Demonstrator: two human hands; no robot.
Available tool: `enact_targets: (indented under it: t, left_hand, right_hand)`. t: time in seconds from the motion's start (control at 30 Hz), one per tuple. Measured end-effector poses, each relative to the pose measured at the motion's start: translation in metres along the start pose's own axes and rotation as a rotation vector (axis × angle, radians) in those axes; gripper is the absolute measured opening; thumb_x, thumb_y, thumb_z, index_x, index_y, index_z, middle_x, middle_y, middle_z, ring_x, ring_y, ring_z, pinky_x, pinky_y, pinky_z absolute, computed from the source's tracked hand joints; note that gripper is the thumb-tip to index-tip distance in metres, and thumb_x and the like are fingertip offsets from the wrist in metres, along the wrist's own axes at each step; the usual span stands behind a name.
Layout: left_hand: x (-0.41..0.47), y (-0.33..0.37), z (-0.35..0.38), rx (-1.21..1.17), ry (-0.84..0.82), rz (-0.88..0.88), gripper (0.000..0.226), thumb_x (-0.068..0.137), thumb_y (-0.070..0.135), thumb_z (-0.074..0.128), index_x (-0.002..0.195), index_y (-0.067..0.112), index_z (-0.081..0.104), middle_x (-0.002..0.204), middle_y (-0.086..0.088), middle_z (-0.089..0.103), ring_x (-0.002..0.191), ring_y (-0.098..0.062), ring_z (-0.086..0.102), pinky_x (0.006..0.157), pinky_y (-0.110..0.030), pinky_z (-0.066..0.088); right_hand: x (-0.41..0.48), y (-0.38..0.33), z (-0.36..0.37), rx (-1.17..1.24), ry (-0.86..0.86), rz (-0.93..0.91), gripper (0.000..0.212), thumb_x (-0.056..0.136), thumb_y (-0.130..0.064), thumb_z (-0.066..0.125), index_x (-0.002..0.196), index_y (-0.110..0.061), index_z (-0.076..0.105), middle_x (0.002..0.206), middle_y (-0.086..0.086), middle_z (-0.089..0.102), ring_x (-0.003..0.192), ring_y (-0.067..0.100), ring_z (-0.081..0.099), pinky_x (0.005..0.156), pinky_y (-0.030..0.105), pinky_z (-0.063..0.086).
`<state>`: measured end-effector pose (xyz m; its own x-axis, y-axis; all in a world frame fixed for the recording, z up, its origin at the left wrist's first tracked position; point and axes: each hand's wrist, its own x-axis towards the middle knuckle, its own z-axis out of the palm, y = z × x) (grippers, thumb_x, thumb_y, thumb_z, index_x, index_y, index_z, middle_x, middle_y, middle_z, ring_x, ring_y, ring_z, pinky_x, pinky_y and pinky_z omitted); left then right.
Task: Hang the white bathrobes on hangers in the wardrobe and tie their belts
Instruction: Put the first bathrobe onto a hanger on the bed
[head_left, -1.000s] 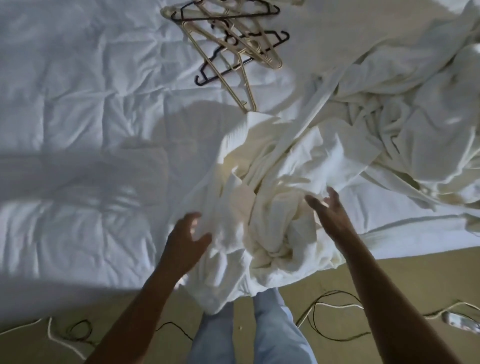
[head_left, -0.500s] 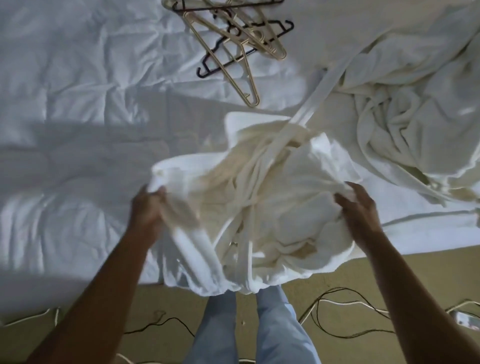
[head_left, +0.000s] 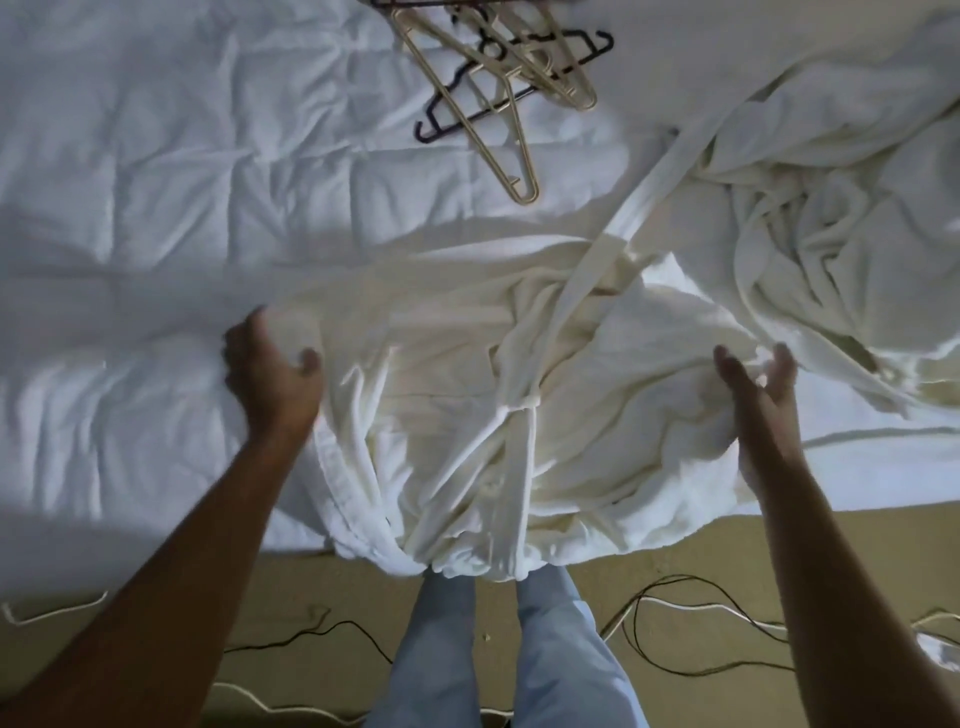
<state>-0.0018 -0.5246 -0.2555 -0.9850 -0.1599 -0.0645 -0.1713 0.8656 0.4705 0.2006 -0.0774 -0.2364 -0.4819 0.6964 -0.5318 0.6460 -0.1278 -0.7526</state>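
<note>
**Bathrobe Drawn Out Wide Between Both Hands**

Since half a second ago the bathrobe (head_left: 467, 374) has gone from a lifted bundle to a broad sheet. The left hand (head_left: 270, 374) has travelled outward to the left and the right hand (head_left: 758, 400) outward to the right; the cloth between them now lies lower, on the bed (head_left: 156, 182).

Position of the work: the bathrobe rests on the near edge of the bed; its lower part hangs over that edge toward the floor, in front of the person's legs. Its belt (head_left: 623, 234) runs diagonally from the middle of the robe up and to the right, toward a second bathrobe (head_left: 831, 218) heaped on the right side of the bed. The hangers (head_left: 498, 78) lie in a loose stack further up the bed, apart from both robes.

Purpose of the hold, judged from the layout: spreading the garment wide shows where collar, sleeves and belt lie, so that a hanger can be fed in; the step in hand is sorting out, not yet hanging.

Left hand: fingers curled under the robe's left edge, thumb on top; it grips the cloth.

Right hand: fingers nearly straight, thumb spread away from them, palm toward the robe; the robe's right edge touches it between thumb and fingers — whether it pinches the cloth or merely steadies it cannot be told.
</note>
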Motion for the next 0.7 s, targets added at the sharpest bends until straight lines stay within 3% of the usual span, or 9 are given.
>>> enact_targets:
  t: [0.03,0.1,0.2,0.27,0.37,0.43,0.5,0.57,0.7]
  left_hand:
    - [-0.018,0.01,0.011,-0.022,-0.051,0.121,0.067,0.079,0.023,0.069,0.141,0.005,0.05,0.134,-0.026,0.053,0.123,-0.044,0.05,0.1,-0.051,0.043]
    - [-0.053,0.029,0.034,-0.066,-0.31,0.284,0.076,0.08,0.047,0.064,0.145,0.011,0.049,0.138,-0.019,0.055,0.125,-0.04,0.052,0.103,-0.052,0.045]
    - [-0.097,0.041,0.067,0.138,-0.783,0.253,0.09,0.081,0.07,0.064,0.154,0.024,0.038,0.146,-0.008,0.05,0.133,-0.031,0.048,0.109,-0.046,0.041]
    - [-0.116,0.034,0.08,0.263,-0.813,0.321,0.068,0.087,0.053,0.07,0.144,0.023,0.05,0.134,-0.006,0.055,0.127,-0.031,0.051,0.102,-0.044,0.043]
    - [-0.118,0.023,0.076,0.112,-0.742,0.341,0.012,0.087,0.023,0.072,0.095,0.019,0.064,0.09,0.0,0.063,0.093,-0.029,0.061,0.079,-0.039,0.049]
    - [-0.112,0.024,0.064,0.052,-0.782,0.284,0.036,0.084,0.015,0.073,0.068,0.026,0.042,0.062,0.008,0.049,0.066,-0.016,0.053,0.064,-0.032,0.041]
    - [-0.112,0.024,0.052,0.003,-0.817,0.234,0.051,0.083,0.013,0.075,0.061,0.026,0.031,0.051,0.007,0.042,0.053,-0.009,0.043,0.054,-0.022,0.032]
    - [-0.118,0.021,0.043,-0.004,-0.841,0.186,0.051,0.082,0.016,0.075,0.06,0.022,0.03,0.052,0.009,0.043,0.05,-0.008,0.038,0.052,-0.023,0.03]
    - [-0.126,0.021,0.03,0.018,-1.014,0.131,0.046,0.084,0.026,0.075,0.062,0.017,0.036,0.053,0.006,0.037,0.05,-0.008,0.033,0.052,-0.028,0.027]
  right_hand:
    - [-0.009,0.014,-0.001,-0.021,-0.009,0.066,0.101,0.08,-0.062,0.076,0.159,-0.029,0.023,0.155,0.001,0.04,0.134,0.021,0.048,0.106,0.042,0.043]
    - [-0.026,0.043,0.002,-0.033,-0.1,0.193,0.092,0.073,-0.059,0.085,0.148,-0.024,0.045,0.138,0.002,0.062,0.118,0.025,0.064,0.098,0.048,0.054]
    - [-0.042,0.056,0.014,-0.053,-0.202,0.302,0.072,0.062,-0.053,0.094,0.121,-0.019,0.069,0.108,0.009,0.077,0.095,0.031,0.075,0.087,0.057,0.06]
    - [-0.046,0.038,0.026,0.041,-0.12,0.24,0.051,0.071,-0.04,0.091,0.114,-0.017,0.074,0.101,0.008,0.079,0.092,0.03,0.076,0.082,0.052,0.062]
    - [-0.043,-0.009,0.043,0.149,-0.017,0.02,0.05,0.074,-0.037,0.088,0.119,-0.026,0.07,0.107,0.004,0.077,0.097,0.024,0.074,0.078,0.046,0.062]
    - [-0.036,-0.037,0.052,0.162,-0.016,-0.131,0.052,0.075,-0.035,0.085,0.124,-0.03,0.067,0.113,0.002,0.075,0.105,0.025,0.072,0.091,0.053,0.059]
    - [-0.031,-0.061,0.059,0.212,-0.077,-0.224,0.05,0.08,-0.023,0.08,0.128,-0.029,0.066,0.118,0.004,0.074,0.112,0.028,0.069,0.098,0.056,0.055]
    - [-0.032,-0.082,0.064,0.253,-0.144,-0.279,0.053,0.082,-0.014,0.077,0.133,-0.025,0.065,0.123,0.007,0.072,0.118,0.031,0.066,0.102,0.056,0.052]
    - [-0.043,-0.108,0.082,0.171,-0.208,-0.386,0.063,0.078,-0.022,0.084,0.137,-0.022,0.062,0.129,0.007,0.069,0.122,0.029,0.064,0.104,0.058,0.05]
